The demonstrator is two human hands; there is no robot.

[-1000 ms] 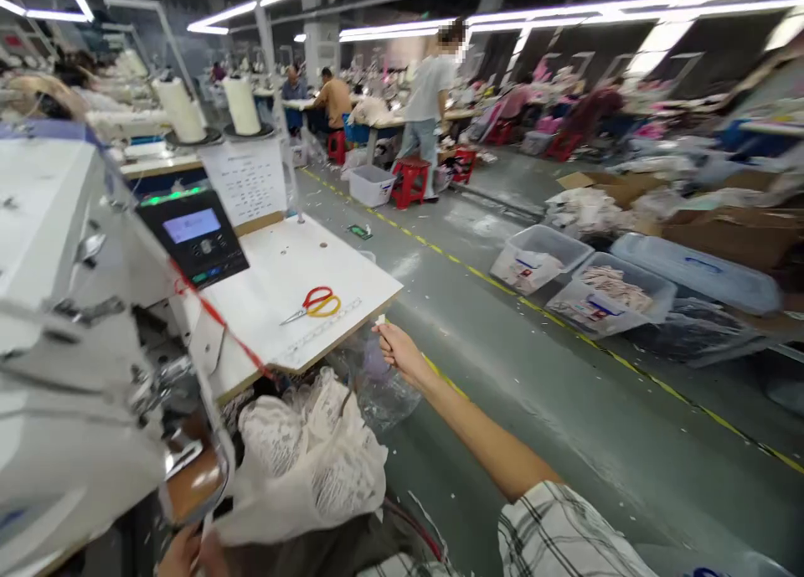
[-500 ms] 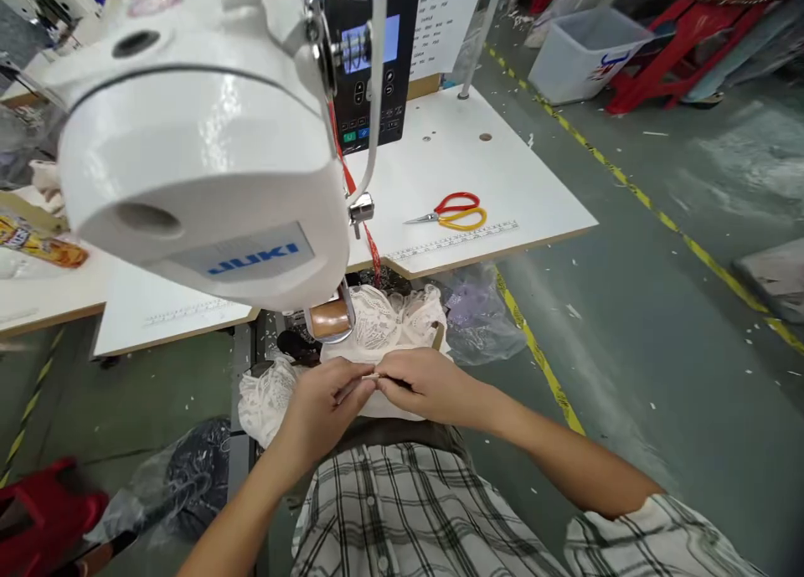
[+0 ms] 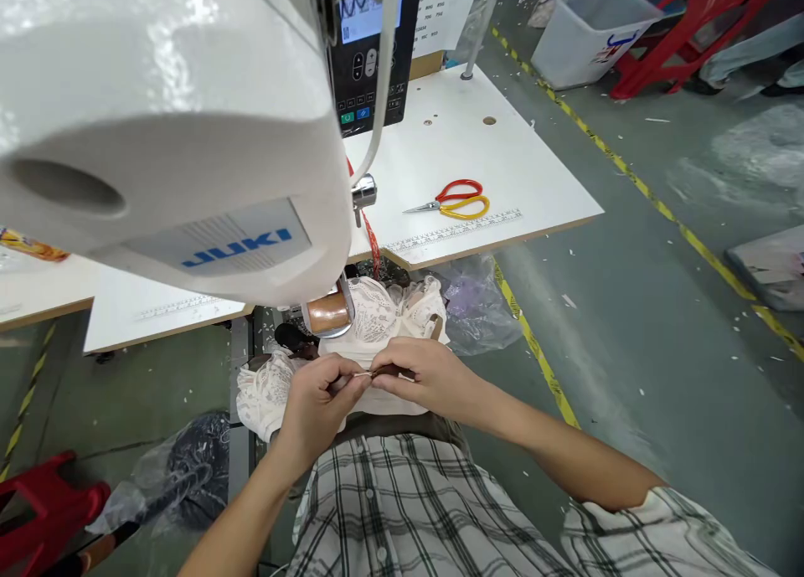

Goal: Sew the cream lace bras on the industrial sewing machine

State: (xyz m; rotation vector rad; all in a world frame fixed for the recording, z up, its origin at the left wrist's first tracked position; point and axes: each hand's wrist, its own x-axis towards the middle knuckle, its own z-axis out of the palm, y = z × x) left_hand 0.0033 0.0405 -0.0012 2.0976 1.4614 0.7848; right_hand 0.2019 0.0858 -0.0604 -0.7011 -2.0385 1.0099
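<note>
Red stool (image 3: pixel 38 510) at lower left on the floor; dark plastic bag (image 3: pixel 188 468) beside it. White sewing machine (image 3: pixel 163 133), head overhanging the work. Left hand (image 3: pixel 317 405), fingers pinched together on a small thin strip (image 3: pixel 363 375). Lace garment (image 3: pixel 383 317), cream, lying under both hands below the machine head. Right hand (image 3: pixel 424 376), fingertips closed on the strip's other end, touching the left. Risk, judged: the strip is small and the lace slack, so a loose pinch could let it slip or sit crooked. White tabletop (image 3: pixel 540 183), bearing scissors (image 3: pixel 456 202) and a printed ruler along its edge. Grey floor (image 3: pixel 628 326), littered with scraps, yellow line, bin (image 3: pixel 587 33) beyond.
</note>
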